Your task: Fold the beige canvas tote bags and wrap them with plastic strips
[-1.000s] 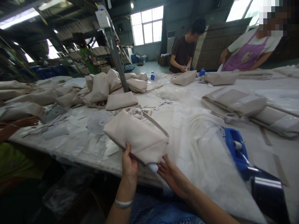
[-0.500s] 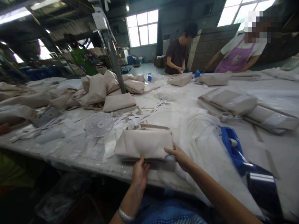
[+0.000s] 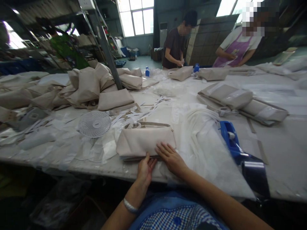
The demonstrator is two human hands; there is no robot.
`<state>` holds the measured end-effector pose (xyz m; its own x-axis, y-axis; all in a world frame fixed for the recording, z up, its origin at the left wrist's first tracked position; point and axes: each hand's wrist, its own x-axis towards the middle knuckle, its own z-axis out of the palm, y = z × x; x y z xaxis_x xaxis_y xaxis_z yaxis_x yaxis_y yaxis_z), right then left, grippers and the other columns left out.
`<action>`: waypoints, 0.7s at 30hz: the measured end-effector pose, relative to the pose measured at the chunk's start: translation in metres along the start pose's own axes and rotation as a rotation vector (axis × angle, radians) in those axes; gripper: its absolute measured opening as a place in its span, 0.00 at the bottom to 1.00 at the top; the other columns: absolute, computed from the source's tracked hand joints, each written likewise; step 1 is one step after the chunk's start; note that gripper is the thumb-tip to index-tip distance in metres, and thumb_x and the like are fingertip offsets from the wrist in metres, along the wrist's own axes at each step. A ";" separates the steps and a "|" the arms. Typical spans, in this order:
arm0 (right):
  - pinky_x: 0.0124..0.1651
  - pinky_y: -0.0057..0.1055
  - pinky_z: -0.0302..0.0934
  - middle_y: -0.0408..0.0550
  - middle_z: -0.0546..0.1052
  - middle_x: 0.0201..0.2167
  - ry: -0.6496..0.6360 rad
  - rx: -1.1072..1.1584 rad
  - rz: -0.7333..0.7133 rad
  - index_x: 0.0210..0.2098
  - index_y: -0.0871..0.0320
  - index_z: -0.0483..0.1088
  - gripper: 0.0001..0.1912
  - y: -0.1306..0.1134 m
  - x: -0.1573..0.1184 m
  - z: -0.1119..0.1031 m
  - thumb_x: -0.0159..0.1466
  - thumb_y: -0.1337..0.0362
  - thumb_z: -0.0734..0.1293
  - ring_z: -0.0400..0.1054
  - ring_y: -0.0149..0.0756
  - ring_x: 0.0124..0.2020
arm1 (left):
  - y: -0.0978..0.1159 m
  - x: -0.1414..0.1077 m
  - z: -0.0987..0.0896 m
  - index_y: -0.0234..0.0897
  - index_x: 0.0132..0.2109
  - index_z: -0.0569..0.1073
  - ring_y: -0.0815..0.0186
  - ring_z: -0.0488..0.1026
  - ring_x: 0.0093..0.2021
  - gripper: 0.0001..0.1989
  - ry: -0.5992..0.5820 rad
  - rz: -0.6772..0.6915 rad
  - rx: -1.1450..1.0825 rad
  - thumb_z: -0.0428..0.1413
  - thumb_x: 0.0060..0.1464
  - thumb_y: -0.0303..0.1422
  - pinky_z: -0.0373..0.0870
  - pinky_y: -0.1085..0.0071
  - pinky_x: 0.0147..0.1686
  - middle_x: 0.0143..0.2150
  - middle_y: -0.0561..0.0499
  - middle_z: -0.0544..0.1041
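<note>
A folded beige bag (image 3: pixel 141 139) lies near the table's front edge, its strap bunched along the far side. My left hand (image 3: pixel 144 169) holds the near edge of this bag, thumb on top and fingers beneath. Laid flat on the bag's right front part is my right hand (image 3: pixel 170 158), its fingers stretched out. A round white fan (image 3: pixel 95 124) is to the left of the bag. Sheets of thin white wrapping (image 3: pixel 203 143) lie to its right.
A blue tape dispenser (image 3: pixel 231 139) is at the right. Folded beige bags (image 3: pixel 227 95) lie behind it; more bags (image 3: pixel 88 84) are heaped at the left around a metal post (image 3: pixel 107 48). Paper scraps litter the middle. Two people stand across the table.
My right hand has moved from the bag's right end onto its front part and now lies flat. My left hand still holds the near edge. The view has shifted slightly.
</note>
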<state>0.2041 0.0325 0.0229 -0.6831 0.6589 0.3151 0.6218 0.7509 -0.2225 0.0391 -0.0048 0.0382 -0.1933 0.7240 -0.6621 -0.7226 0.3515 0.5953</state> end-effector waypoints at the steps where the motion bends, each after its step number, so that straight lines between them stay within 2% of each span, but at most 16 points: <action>1: 0.69 0.53 0.52 0.53 0.58 0.70 -0.021 0.002 0.003 0.69 0.57 0.55 0.38 0.001 -0.003 0.004 0.61 0.79 0.60 0.46 0.46 0.72 | 0.004 -0.006 -0.005 0.29 0.42 0.76 0.60 0.81 0.37 0.06 -0.044 -0.065 0.061 0.58 0.60 0.29 0.80 0.67 0.38 0.41 0.37 0.81; 3: 0.70 0.54 0.51 0.53 0.57 0.70 -0.049 0.017 0.005 0.70 0.56 0.54 0.37 0.003 -0.006 0.007 0.62 0.78 0.60 0.44 0.46 0.73 | 0.016 -0.016 -0.013 0.27 0.40 0.78 0.54 0.81 0.34 0.11 -0.199 -0.120 0.317 0.63 0.55 0.34 0.79 0.63 0.33 0.36 0.34 0.81; 4: 0.70 0.54 0.51 0.54 0.57 0.70 -0.054 0.029 0.005 0.69 0.56 0.55 0.36 0.004 -0.007 0.005 0.63 0.76 0.60 0.44 0.47 0.73 | 0.023 -0.019 -0.016 0.29 0.39 0.79 0.53 0.81 0.34 0.13 -0.285 -0.038 0.493 0.64 0.54 0.36 0.79 0.62 0.34 0.35 0.34 0.81; 5: 0.70 0.54 0.51 0.54 0.58 0.70 -0.055 0.045 0.006 0.69 0.57 0.56 0.34 0.005 -0.006 0.003 0.64 0.74 0.61 0.46 0.47 0.72 | 0.030 -0.020 -0.016 0.32 0.41 0.80 0.52 0.81 0.37 0.13 -0.357 0.135 0.682 0.63 0.54 0.39 0.79 0.61 0.38 0.37 0.35 0.82; 6: 0.69 0.54 0.51 0.54 0.59 0.69 -0.052 0.065 0.010 0.68 0.57 0.58 0.32 0.005 -0.005 -0.001 0.65 0.72 0.62 0.47 0.48 0.72 | 0.037 -0.018 -0.015 0.36 0.44 0.80 0.53 0.80 0.43 0.13 -0.416 0.380 0.872 0.62 0.56 0.40 0.77 0.60 0.46 0.41 0.38 0.82; 8: 0.69 0.53 0.53 0.54 0.63 0.68 -0.036 0.119 0.015 0.67 0.56 0.61 0.29 0.006 -0.001 -0.011 0.66 0.67 0.64 0.51 0.48 0.71 | 0.048 -0.005 -0.011 0.45 0.56 0.75 0.53 0.72 0.59 0.18 -0.483 0.908 1.190 0.59 0.59 0.40 0.66 0.55 0.62 0.56 0.43 0.77; 9: 0.68 0.51 0.55 0.53 0.65 0.66 -0.027 0.157 0.013 0.66 0.55 0.63 0.27 0.007 0.002 -0.017 0.67 0.66 0.65 0.54 0.47 0.70 | 0.051 0.005 -0.009 0.47 0.61 0.70 0.53 0.65 0.65 0.24 -0.518 1.112 1.337 0.59 0.59 0.40 0.58 0.52 0.67 0.63 0.44 0.71; 11: 0.66 0.47 0.58 0.49 0.74 0.59 -0.011 0.240 0.017 0.59 0.52 0.71 0.20 0.013 0.014 -0.031 0.68 0.64 0.64 0.64 0.42 0.64 | 0.051 0.025 -0.008 0.45 0.68 0.59 0.51 0.56 0.70 0.36 -0.586 1.366 1.638 0.61 0.57 0.42 0.52 0.46 0.69 0.70 0.43 0.60; 13: 0.64 0.43 0.61 0.46 0.80 0.50 0.028 0.285 0.083 0.50 0.50 0.77 0.13 0.023 0.032 -0.044 0.70 0.63 0.62 0.72 0.38 0.56 | 0.044 0.041 -0.013 0.43 0.71 0.51 0.50 0.51 0.72 0.43 -0.567 1.507 1.857 0.62 0.55 0.44 0.53 0.45 0.68 0.72 0.41 0.54; 14: 0.62 0.40 0.62 0.45 0.81 0.47 0.037 0.274 0.158 0.47 0.50 0.78 0.13 0.030 0.045 -0.049 0.71 0.63 0.61 0.74 0.37 0.53 | 0.039 0.047 -0.016 0.43 0.71 0.49 0.50 0.49 0.72 0.44 -0.537 1.552 1.925 0.62 0.55 0.44 0.53 0.45 0.68 0.73 0.41 0.53; 16: 0.61 0.36 0.63 0.48 0.80 0.49 0.008 0.199 0.344 0.48 0.53 0.77 0.15 0.045 0.074 -0.056 0.72 0.63 0.59 0.73 0.37 0.52 | 0.031 0.053 -0.023 0.44 0.72 0.47 0.51 0.46 0.73 0.42 -0.471 1.606 1.986 0.60 0.57 0.40 0.54 0.45 0.68 0.73 0.42 0.50; 18: 0.60 0.35 0.62 0.52 0.79 0.51 -0.101 0.128 0.490 0.50 0.56 0.76 0.15 0.061 0.106 -0.056 0.72 0.63 0.60 0.71 0.40 0.55 | 0.024 0.054 -0.028 0.46 0.72 0.46 0.52 0.45 0.73 0.39 -0.430 1.644 1.989 0.57 0.60 0.35 0.55 0.46 0.68 0.74 0.44 0.48; 21: 0.56 0.39 0.65 0.57 0.79 0.47 -0.242 0.108 0.577 0.46 0.62 0.76 0.12 0.080 0.148 -0.046 0.69 0.61 0.65 0.73 0.45 0.51 | 0.020 0.055 -0.031 0.46 0.72 0.47 0.53 0.45 0.73 0.36 -0.390 1.674 1.998 0.53 0.61 0.30 0.56 0.46 0.68 0.74 0.46 0.48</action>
<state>0.1709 0.1882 0.0943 -0.3248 0.9407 -0.0981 0.8823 0.2640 -0.3896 -0.0062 0.0237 -0.0005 0.5370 0.7591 0.3679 0.8294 -0.5547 -0.0661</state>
